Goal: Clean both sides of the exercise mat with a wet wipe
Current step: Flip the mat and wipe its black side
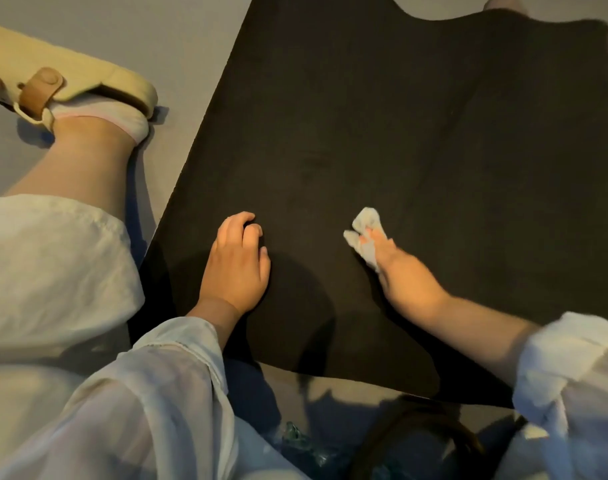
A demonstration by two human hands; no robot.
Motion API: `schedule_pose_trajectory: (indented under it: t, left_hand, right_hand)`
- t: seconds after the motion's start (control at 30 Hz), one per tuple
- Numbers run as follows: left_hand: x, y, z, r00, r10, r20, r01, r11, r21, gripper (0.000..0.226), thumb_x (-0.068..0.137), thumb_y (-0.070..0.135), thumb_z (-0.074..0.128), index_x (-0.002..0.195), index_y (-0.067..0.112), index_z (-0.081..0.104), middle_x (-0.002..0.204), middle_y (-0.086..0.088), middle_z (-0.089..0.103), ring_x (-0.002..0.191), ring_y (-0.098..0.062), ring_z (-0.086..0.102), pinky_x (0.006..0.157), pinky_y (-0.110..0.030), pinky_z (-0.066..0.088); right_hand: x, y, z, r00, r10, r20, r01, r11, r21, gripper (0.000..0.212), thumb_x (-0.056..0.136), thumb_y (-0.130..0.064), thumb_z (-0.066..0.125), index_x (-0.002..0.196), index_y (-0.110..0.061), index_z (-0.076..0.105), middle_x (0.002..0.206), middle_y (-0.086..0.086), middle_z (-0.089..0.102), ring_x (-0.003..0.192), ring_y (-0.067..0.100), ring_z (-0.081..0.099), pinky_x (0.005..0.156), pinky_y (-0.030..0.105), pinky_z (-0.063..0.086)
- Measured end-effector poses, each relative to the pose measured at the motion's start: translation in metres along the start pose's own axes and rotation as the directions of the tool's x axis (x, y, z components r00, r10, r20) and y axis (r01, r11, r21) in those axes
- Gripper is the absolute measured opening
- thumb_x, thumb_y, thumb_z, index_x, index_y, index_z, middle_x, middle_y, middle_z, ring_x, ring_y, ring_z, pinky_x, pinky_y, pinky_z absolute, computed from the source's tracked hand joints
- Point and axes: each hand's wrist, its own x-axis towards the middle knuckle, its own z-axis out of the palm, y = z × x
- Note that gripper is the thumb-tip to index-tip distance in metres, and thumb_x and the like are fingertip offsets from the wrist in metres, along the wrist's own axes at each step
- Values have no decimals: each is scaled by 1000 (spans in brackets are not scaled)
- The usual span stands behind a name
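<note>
Grey floor (191, 46), black mat (365, 133): left hand (235, 268) rests curled, right hand (403, 275) grips wipe (365, 230).

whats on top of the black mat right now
On the black foam exercise mat rest the left hand, fingers curled, and the right hand holding a crumpled white wet wipe. The floor beneath is covered.

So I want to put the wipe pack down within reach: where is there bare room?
The mat is bare beyond both hands, and between the left hand and the right hand with its wet wipe. Grey floor lies bare left of the mat, past the sandal. The near edge is crowded.
</note>
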Motion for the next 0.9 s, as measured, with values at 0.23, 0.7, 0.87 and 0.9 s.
schedule_pose_trajectory:
  t: [0.23,0.7,0.87,0.9]
  left_hand:
    - [-4,3,0,1000,-1,-13,2,999,54,26,86,7,61,109,-4,58,125,-22,50,121,-38,47,99,-46,42]
    - [-1,35,20,984,-118,-131,110,992,-61,23,81,6,61,104,5,61,115,-15,57,114,-32,54,109,-44,25]
    - [2,34,19,987,-137,-79,134,990,-43,24,83,11,59,106,8,61,120,-12,55,120,-29,49,112,-44,23]
    - [2,34,18,987,-141,-72,138,990,-41,24,83,12,59,107,8,61,121,-11,55,121,-28,48,112,-43,22]
  right_hand:
    - [-105,-20,47,890,-231,394,133,956,260,55,94,-30,35,144,-14,22,147,-1,30,136,4,25,115,12,9]
    - [68,-44,-65,863,113,-493,54,949,311,28,101,-10,37,119,2,55,100,4,57,96,11,52,71,6,32]
    - [136,-52,-45,961,8,-277,35,988,151,43,103,-24,33,144,-10,30,150,12,28,139,33,24,112,32,21]
    - [139,-54,-34,979,21,-205,-1,995,96,46,103,-26,31,148,-16,25,155,11,16,144,34,9,116,44,13]
